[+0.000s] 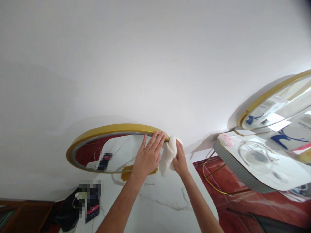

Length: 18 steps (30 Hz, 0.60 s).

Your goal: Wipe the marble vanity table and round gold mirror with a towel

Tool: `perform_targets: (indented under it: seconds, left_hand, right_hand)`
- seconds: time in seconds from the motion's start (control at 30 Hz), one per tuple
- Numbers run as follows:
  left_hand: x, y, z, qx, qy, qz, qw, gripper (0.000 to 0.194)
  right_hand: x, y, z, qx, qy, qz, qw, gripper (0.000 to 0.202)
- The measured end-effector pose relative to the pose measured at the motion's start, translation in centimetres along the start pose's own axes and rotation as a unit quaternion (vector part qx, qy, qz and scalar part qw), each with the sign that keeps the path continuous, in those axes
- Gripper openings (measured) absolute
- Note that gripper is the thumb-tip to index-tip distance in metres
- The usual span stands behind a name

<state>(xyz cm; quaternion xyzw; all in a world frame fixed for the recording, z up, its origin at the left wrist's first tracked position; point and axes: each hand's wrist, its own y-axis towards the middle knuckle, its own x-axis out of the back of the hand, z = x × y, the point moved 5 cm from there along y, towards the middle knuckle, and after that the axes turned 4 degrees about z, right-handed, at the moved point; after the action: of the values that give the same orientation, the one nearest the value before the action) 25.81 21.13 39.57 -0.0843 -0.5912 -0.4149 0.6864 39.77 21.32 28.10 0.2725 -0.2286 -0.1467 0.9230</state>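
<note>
A round mirror (116,155) with a gold frame (116,128) stands on a white marbled table (167,207), close to the wall. My left hand (148,156) lies on the right part of the mirror, its fingers spread and their tips over the gold rim. At the rim's right end, my right hand (179,159) is wrapped round a white cloth (168,155), which touches the frame and hangs down beside my left hand. A gold base (126,173) shows under the mirror, partly hidden by my left arm.
A phone-like object (92,213), partly pixelated, lies at the table's left edge beside a black bag (66,210). To the right stand a second table (279,176) with a coiled cable and another gold-framed mirror (269,97). The floor (218,171) is red.
</note>
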Motion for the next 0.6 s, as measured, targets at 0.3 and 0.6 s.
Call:
perform_targets:
  seconds: [0.3, 0.6]
  left_hand:
    - [0.3, 0.0, 0.0, -0.007, -0.009, -0.006, 1.0, 0.058]
    - [3.7, -1.6, 3.5, 0.069, -0.018, -0.144, 0.987, 0.058]
  right_hand:
    - [0.0, 0.3, 1.3, 0.016, -0.032, -0.005, 0.999, 0.049]
    - [0.2, 0.8, 2.1, 0.03, -0.045, -0.003, 0.999, 0.05]
